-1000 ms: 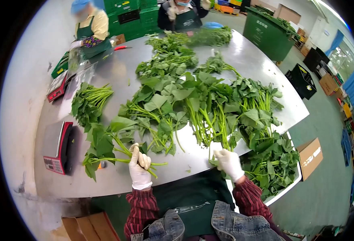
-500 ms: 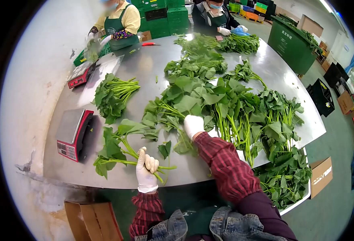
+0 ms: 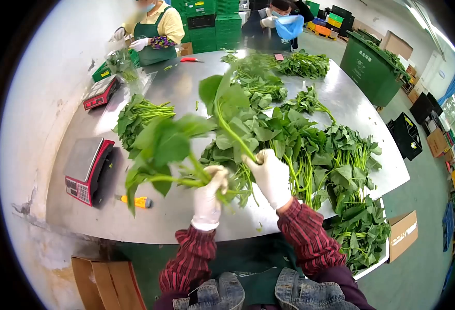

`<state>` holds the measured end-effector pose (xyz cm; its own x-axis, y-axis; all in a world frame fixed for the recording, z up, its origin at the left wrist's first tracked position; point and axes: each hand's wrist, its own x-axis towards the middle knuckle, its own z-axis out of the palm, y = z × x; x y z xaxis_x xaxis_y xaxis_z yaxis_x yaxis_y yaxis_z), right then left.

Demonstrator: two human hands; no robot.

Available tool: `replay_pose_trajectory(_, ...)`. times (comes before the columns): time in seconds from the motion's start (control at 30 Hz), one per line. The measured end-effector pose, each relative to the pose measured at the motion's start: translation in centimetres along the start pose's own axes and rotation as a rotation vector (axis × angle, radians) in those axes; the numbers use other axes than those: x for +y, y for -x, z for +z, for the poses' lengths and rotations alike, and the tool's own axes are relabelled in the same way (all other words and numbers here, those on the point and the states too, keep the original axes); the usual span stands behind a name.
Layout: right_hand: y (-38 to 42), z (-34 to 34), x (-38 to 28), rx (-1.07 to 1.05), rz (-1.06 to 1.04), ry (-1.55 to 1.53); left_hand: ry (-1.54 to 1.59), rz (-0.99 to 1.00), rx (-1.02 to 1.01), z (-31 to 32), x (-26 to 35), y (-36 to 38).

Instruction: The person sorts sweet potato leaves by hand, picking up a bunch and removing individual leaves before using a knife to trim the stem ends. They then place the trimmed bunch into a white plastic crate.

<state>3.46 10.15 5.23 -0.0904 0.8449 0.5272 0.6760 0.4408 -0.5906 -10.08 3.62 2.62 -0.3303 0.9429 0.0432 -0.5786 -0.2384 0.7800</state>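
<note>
Gloved in white, my left hand (image 3: pixel 210 195) is closed round a small bunch of leafy green stems (image 3: pixel 165 147), whose leaves point left and blur a little. My right hand (image 3: pixel 272 176), also gloved, pinches a leafy stem (image 3: pixel 229 128) that rises up and to the left. Just beyond my hands, loose leafy greens (image 3: pixel 289 129) are heaped over the metal table (image 3: pixel 227 227). A tied-looking bundle of greens (image 3: pixel 137 121) lies at the left. Near my left hand rests a yellow-handled knife (image 3: pixel 137 201), partly under the held leaves.
Two red scales (image 3: pixel 89 168) stand at the table's left, one behind the other. A red-handled tool (image 3: pixel 190 60) lies at the back. Two co-workers (image 3: pixel 155 36) stand across the table, one holding a blue bag (image 3: pixel 289 27). A white crate of greens (image 3: pixel 359 237) is at lower right.
My right hand has drawn a stem from the heap toward me. My left hand has risen rightward with its bunch, uncovering the knife. One co-worker has lifted the blue bag.
</note>
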Motion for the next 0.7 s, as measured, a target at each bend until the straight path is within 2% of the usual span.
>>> replay_pose_trajectory(0.07, 2.0, -0.1, -0.2, -0.05, -0.063, -0.027, 0.031, -0.033, -0.065, 1.4, -0.8, -0.6)
replay_pose_trajectory(0.1, 2.7, -0.6, -0.8, -0.109, -0.056, -0.073, 0.042, -0.066, -0.041, 1.5, -1.3, -0.8)
replay_pose_trajectory(0.13, 3.1, -1.0, -0.9, -0.26, -0.003, -0.098, 0.04, -0.065, -0.041, 1.4, -1.6, -0.8)
replay_pose_trajectory(0.2, 3.9, -1.0, -0.5, -0.35, 0.033, -0.104, 0.003, -0.163, -0.04, 1.3, -2.0, -0.6)
replay_pose_trajectory(0.23, 4.3, -1.1, -0.1, -0.347, 0.037, -0.104, 0.001, -0.206, -0.078, 0.9, -2.0, -0.4)
replay_pose_trajectory(0.3, 5.0, -1.2, 0.9, -0.222, -0.169, -0.274, 0.07, -0.226, -0.084, 0.3, -2.6, 0.0)
replay_pose_trajectory(0.43, 6.4, -0.3, 1.9, -0.158, -0.158, -0.274, 0.164, -0.209, -0.083, -0.5, -3.0, 0.8)
replay_pose_trajectory(0.5, 6.7, 0.2, 1.5, -0.05, 0.04, -0.388, 0.111, -0.152, -0.062, -0.6, -3.1, 1.1)
replay_pose_trajectory(0.53, 6.4, -0.4, 1.2, -0.052, 0.041, -0.39, 0.11, -0.152, -0.06, -0.7, -2.8, 1.2)
replay_pose_trajectory(0.6, 4.7, -2.1, 1.1, 0.011, 0.691, -0.493, 0.17, -0.078, 0.041, -1.5, -1.4, 0.9)
replay_pose_trajectory(0.67, 4.1, -1.4, 5.4, -0.106, 0.6, -0.43, 0.143, -0.034, 0.045, -3.6, 0.2, 0.5)
replay_pose_trajectory(0.7, 3.7, -2.0, 5.8, -0.237, 0.435, -0.159, 0.15, -0.06, -0.002, -4.4, 0.8, 0.6)
